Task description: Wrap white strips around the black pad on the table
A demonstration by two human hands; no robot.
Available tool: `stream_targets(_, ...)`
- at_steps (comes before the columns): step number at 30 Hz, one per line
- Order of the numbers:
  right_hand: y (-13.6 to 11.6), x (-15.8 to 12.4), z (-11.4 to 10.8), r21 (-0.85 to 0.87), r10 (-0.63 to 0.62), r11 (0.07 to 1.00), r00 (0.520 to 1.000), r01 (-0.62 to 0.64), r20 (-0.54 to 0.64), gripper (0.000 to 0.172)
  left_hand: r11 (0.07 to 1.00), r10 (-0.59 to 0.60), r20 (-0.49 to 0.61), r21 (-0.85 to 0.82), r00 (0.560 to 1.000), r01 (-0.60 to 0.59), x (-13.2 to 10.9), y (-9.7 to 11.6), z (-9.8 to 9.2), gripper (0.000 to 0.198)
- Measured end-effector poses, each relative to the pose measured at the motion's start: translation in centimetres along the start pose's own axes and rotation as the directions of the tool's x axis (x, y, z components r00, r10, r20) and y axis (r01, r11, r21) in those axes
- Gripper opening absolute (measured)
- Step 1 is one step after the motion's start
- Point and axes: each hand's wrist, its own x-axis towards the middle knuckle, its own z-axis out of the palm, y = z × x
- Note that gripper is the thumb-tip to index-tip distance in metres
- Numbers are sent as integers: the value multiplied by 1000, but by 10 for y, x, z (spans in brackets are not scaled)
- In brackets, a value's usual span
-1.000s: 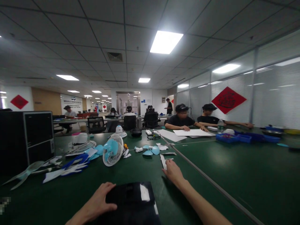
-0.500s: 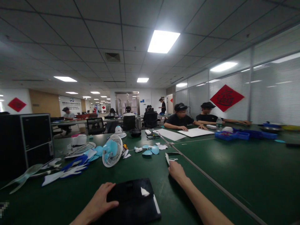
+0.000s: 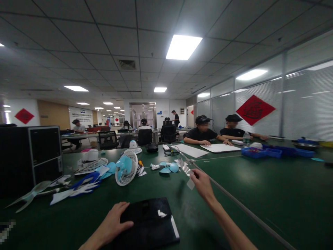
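Observation:
A flat black case (image 3: pixel 148 227) with a flap-like seam lies on the green table, with a torn white patch (image 3: pixel 162 213) on top and a white strip along its right edge. Resting on the case's left side is my left hand (image 3: pixel 114 220), thumb and fingers spread apart. My right hand (image 3: pixel 202 184) is raised over the table to the right of the case. Its thumb and fingers pinch a thin, shiny, see-through strip (image 3: pixel 186 169) that looks like plastic film, with a paler piece (image 3: pixel 190 184) hanging below.
A small fan (image 3: pixel 126 167), blue fan blades (image 3: pixel 168 167) and white-blue gloves (image 3: pixel 78 189) lie beyond the case. A black computer tower (image 3: pixel 45 152) stands left. A cable strip (image 3: pixel 234 199) crosses the table at right. Two people sit across, near white boards (image 3: pixel 221 148) and blue trays (image 3: pixel 253 152).
My right hand has risen slightly and turned, moving a little right, and the film in it now catches the light. My left hand stays on the black case. The view has shifted slightly.

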Motion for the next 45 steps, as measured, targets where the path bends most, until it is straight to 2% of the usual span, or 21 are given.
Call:
stream_targets(1,-5,-3,3,117,3,993,998,-11,65,27,1000,10,-36,-27,999,-11,3,-4,0,81)
stream_targets(3,-14,-8,7,327,35,939,974,-108,223,27,994,4,-154,-110,988,-21,10,-13,-1,74)
stream_targets(5,-20,-14,11,472,72,842,922,-261,381,25,973,-47,-295,-228,954,-23,16,-21,-6,74)
stream_targets(7,-24,-20,16,544,70,743,853,-390,517,22,926,-98,-354,-374,930,-45,20,-23,-13,76)
stream_targets(9,-26,-26,22,551,33,683,774,-479,632,20,844,-102,-289,-532,952,-71,18,-18,-19,77)
stream_targets(10,-27,-29,26,536,14,675,735,-508,678,19,793,-86,-215,-606,973,-63,15,-13,-21,76)
stream_targets(12,-27,-34,33,477,3,697,667,-535,745,16,695,-61,-66,-719,996,-5,9,-1,-22,72)
stream_targets(14,-26,-39,39,412,13,742,626,-528,780,14,660,-44,-8,-751,999,23,2,11,-22,67)
stream_targets(17,-23,-42,46,357,22,791,607,-496,795,15,727,5,-1,-687,1000,-5,-4,23,-21,65)
stream_targets(20,-20,-43,49,336,32,813,612,-476,790,15,820,37,-2,-572,999,-31,-7,29,-23,61)
stream_targets(22,-19,-44,50,322,34,828,615,-459,788,14,850,34,3,-527,999,-27,-8,32,-24,59)
stream_targets(25,-21,-44,49,297,37,847,606,-441,795,14,855,8,18,-518,1000,3,-10,37,-24,57)
stream_targets(28,-25,-45,46,294,58,827,592,-480,804,16,806,-7,70,-590,998,47,-16,43,-26,52)
stream_targets(30,-27,-45,42,297,55,782,534,-549,844,17,746,15,160,-659,987,95,-22,46,-29,47)
stream_targets(32,-27,-46,39,262,36,769,448,-584,893,16,718,58,257,-682,965,139,-28,48,-31,43)
stream_targets(34,-26,-47,39,191,37,812,376,-551,926,13,748,79,335,-643,939,166,-31,47,-31,39)
stream_targets(36,-23,-50,43,120,61,860,334,-496,941,12,800,51,378,-569,924,189,-32,43,-28,34)
stream_targets(39,-20,-55,51,56,97,906,334,-420,938,10,859,-20,387,-465,922,214,-27,32,-20,27)
stream_targets(45,-16,-60,64,12,112,965,456,-260,883,14,920,-64,370,-337,927,199,-18,22,-14,31)
